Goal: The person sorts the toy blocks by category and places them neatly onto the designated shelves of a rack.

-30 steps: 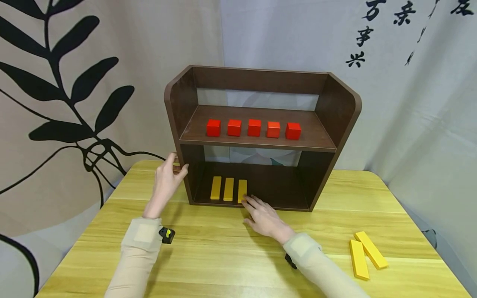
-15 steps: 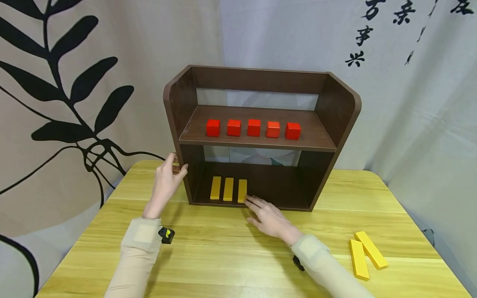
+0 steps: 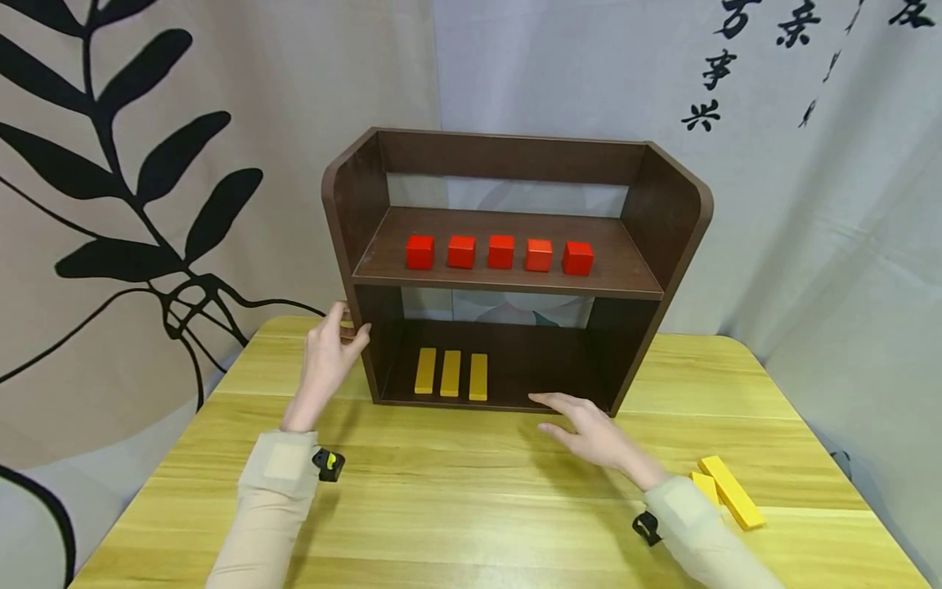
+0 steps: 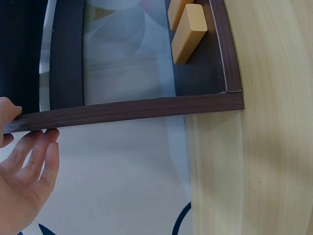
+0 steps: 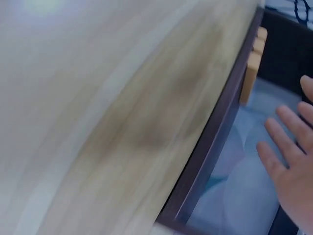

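A dark brown two-level shelf (image 3: pixel 515 157) stands on the table. My left hand (image 3: pixel 325 364) holds the edge of its left side panel (image 4: pixel 122 108), with the thumb on one side and the fingers on the other in the left wrist view. On the lower level, three yellow blocks (image 3: pixel 478 376) stand in a row towards the left. My right hand (image 3: pixel 589 432), fingers spread and holding nothing, is in front of the lower level's right half, apart from the blocks. Several red cubes (image 3: pixel 501 252) line the upper level.
Two more yellow blocks (image 3: pixel 733 492) lie on the wooden table (image 3: pixel 441 507) at the right, one of them partly hidden by the right sleeve (image 3: pixel 710 532). A printed curtain (image 3: pixel 809 204) hangs behind the shelf.
My right hand has left the third yellow block and moved to the right, its sleeve now covering part of a loose block. My left hand has stayed on the shelf.
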`<action>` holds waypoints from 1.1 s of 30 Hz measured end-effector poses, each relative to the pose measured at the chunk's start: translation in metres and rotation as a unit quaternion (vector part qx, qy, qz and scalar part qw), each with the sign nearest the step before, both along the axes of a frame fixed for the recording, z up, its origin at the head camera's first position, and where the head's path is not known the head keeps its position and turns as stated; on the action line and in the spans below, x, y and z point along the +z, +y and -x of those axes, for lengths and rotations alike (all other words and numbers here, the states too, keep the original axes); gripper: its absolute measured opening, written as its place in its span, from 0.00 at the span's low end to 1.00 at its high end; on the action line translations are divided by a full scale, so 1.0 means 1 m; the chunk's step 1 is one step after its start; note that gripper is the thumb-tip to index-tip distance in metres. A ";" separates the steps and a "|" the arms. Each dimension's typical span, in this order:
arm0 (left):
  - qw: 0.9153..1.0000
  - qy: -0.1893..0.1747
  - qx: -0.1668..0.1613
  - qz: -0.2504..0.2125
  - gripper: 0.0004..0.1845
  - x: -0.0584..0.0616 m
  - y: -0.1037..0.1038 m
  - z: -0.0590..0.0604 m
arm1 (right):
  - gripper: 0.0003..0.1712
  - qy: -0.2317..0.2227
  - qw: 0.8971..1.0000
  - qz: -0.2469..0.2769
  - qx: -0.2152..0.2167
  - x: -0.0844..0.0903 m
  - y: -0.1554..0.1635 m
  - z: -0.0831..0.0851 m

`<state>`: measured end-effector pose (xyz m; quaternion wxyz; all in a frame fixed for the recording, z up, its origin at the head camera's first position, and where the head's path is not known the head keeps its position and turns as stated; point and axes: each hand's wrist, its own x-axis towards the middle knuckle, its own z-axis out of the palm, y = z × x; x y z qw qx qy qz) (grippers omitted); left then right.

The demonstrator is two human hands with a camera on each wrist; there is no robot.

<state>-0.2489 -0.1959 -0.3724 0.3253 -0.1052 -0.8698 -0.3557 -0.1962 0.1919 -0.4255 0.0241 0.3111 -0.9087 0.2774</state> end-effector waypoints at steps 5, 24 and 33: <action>1.000 0.000 0.000 0.000 0.13 0.000 0.000 0.000 | 0.28 -0.056 0.998 0.038 -0.006 0.002 0.039 -0.003; 1.000 -0.009 0.000 -0.001 0.13 0.000 0.000 0.001 | 0.25 -0.198 0.978 0.071 0.004 -0.003 0.166 -0.019; 1.000 -0.007 -0.001 0.002 0.13 0.001 0.000 0.000 | 0.27 -0.226 0.968 0.055 0.088 -0.009 0.195 -0.023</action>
